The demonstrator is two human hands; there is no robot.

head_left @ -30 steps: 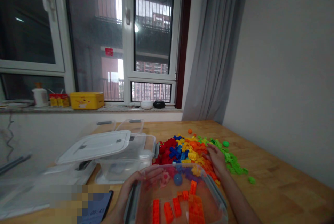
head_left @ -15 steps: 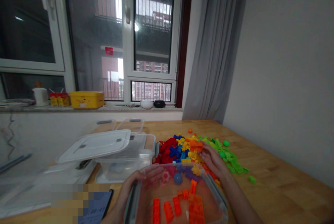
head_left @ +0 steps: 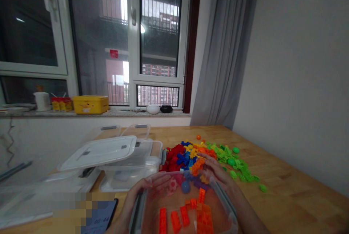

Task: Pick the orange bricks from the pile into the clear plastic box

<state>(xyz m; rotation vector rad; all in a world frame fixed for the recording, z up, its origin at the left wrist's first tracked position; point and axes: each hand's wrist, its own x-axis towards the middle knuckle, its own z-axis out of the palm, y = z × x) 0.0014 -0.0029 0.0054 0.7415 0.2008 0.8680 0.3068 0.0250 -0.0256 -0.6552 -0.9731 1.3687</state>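
A clear plastic box (head_left: 188,173) with grey side latches is tilted toward me, and several orange building blocks (head_left: 204,217) lie inside it. My left hand (head_left: 144,186) grips the box at its far left corner, fingers along the far wall. Just over the far rim, an orange toy block (head_left: 197,166) is held by my right hand (head_left: 219,172), between thumb and fingers, with the index finger stretched out. Beyond the rim spreads a pile of toy pieces: red (head_left: 173,157), blue (head_left: 182,159), yellow (head_left: 194,151) and green (head_left: 242,166). Part of the pile shows through the box wall.
Stacked clear boxes (head_left: 128,175) and a white lid (head_left: 103,152) stand on the left of the wooden table (head_left: 294,197). A phone (head_left: 102,217) with a timer lies front left. An orange ball (head_left: 199,137) rests behind the pile. The windowsill bears a yellow box (head_left: 91,104).
My right hand has come back from the pile toward the box's far rim, with an orange block in its fingers. My left hand and the box stay in place.
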